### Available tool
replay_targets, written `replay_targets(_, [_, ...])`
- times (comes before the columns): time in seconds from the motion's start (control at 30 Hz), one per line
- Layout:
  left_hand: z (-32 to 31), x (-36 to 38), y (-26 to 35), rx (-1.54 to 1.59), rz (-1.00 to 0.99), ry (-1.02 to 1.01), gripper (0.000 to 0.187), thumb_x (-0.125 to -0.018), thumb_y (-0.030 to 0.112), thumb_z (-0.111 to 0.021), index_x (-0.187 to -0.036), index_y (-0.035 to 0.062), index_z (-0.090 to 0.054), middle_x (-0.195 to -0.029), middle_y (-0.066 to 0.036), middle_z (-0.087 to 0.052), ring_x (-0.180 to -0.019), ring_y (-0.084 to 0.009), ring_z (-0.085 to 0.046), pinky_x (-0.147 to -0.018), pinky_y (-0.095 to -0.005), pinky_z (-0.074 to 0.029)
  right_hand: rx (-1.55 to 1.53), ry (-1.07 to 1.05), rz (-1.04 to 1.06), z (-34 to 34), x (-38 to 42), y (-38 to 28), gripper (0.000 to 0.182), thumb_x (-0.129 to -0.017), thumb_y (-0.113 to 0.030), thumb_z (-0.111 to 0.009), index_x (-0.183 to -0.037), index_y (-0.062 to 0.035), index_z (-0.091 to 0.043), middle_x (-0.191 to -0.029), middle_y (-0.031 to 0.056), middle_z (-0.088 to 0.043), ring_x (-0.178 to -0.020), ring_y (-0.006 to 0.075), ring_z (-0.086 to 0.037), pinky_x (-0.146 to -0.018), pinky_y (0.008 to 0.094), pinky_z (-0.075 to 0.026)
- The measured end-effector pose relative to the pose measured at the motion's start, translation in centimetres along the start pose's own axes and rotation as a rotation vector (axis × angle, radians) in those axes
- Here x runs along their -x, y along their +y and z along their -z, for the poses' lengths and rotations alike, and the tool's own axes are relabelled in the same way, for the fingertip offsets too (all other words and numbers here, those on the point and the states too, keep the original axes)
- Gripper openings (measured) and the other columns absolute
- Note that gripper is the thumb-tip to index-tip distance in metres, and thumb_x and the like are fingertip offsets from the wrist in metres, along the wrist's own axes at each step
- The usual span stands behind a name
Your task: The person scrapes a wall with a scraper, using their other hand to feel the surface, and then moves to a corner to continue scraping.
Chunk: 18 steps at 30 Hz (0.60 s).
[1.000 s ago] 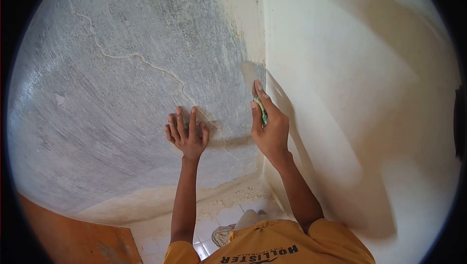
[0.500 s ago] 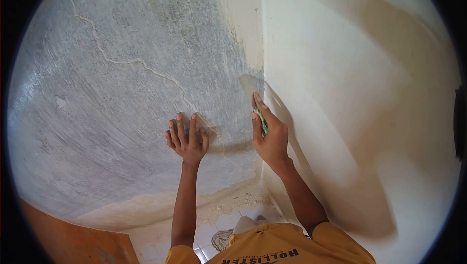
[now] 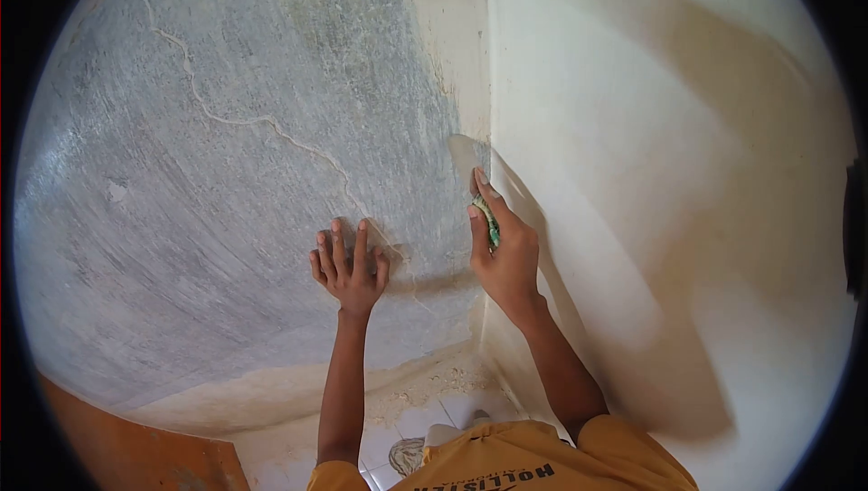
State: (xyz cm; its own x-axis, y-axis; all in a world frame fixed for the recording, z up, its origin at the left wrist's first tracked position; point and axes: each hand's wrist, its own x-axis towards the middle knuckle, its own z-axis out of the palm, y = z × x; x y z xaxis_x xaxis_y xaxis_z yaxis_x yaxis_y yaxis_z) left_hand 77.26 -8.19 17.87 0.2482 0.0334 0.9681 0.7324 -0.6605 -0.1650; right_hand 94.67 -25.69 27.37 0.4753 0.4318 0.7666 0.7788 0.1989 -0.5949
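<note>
My left hand rests on the grey scraped wall with its fingers spread, just beside the lower part of a thin pale crack. To its right, my right hand is closed around the green-and-cream handle of a putty knife. The forefinger stretches up along the tool towards its blade. That blade lies against the grey wall close to the inside corner; my fingers cover part of it. An unscraped cream strip runs along the corner higher up.
A pale side wall meets the grey wall at the corner, carrying my shadow. Crumbs of debris lie along the wall's foot above white floor tiles. A crumpled cloth-like item is on the floor. An orange-brown panel stands lower left.
The view has shifted slightly, so the crack sits a little lower and farther right. Both hands keep nearly the same pose, and the putty knife stays by the corner.
</note>
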Motion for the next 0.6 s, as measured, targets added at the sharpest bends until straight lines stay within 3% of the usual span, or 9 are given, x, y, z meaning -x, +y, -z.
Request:
replay_targets(0.2, [0.4,0.0,0.1,-0.021,-0.003,-0.013,0.048,-0.092,0.031,-0.058,-0.137,0.0151,-0.062,-0.154,-0.017,-0.042,-0.148,-0.0348,-0.029,-0.12,-0.047,-0.012,-0.038,-0.009,-0.04,-0.3,0.8,-0.1,0.043,-0.095,-0.008,-0.062,-0.137,-0.005,-0.057,-0.117,0.0184,-0.069,-0.099,0.0335,-0.07,-0.077,0.0341,-0.056])
replay_targets(0.23, [0.4,0.1,0.1,-0.02,-0.003,-0.015,0.048,-0.092,0.031,-0.058,-0.137,0.0151,-0.062,-0.154,-0.017,-0.042,-0.148,-0.0348,-0.029,-0.12,-0.047,-0.012,-0.013,0.051,0.075,-0.4,-0.4,0.2,0.043,-0.095,-0.009,-0.062,-0.138,-0.0051,-0.057,-0.114,0.0192,-0.07,-0.096,0.0337,-0.071,-0.076,0.0348,-0.056])
replay_targets(0.4, [0.3,0.5,0.2,-0.009,0.028,-0.018,0.046,-0.091,0.033,-0.059,-0.135,0.019,-0.064,-0.151,-0.014,-0.046,-0.146,-0.0338,-0.032,-0.121,-0.0465,-0.013,0.055,-0.022,-0.011,0.1,1.1,0.7,0.044,-0.095,-0.01,-0.064,-0.138,-0.0069,-0.058,-0.105,0.0203,-0.071,-0.084,0.0344,-0.071,-0.069,0.0367,-0.054])
replay_targets(0.6, [0.1,0.5,0.0,-0.031,0.032,-0.017,0.044,-0.09,0.033,-0.059,-0.132,0.0205,-0.066,-0.149,-0.013,-0.049,-0.145,-0.0338,-0.033,-0.121,-0.0461,-0.014,-0.016,-0.014,-0.062,0.3,-0.5,-1.1,0.045,-0.094,-0.009,-0.064,-0.139,-0.0078,-0.058,-0.103,0.021,-0.071,-0.083,0.0336,-0.072,-0.068,0.0365,-0.054])
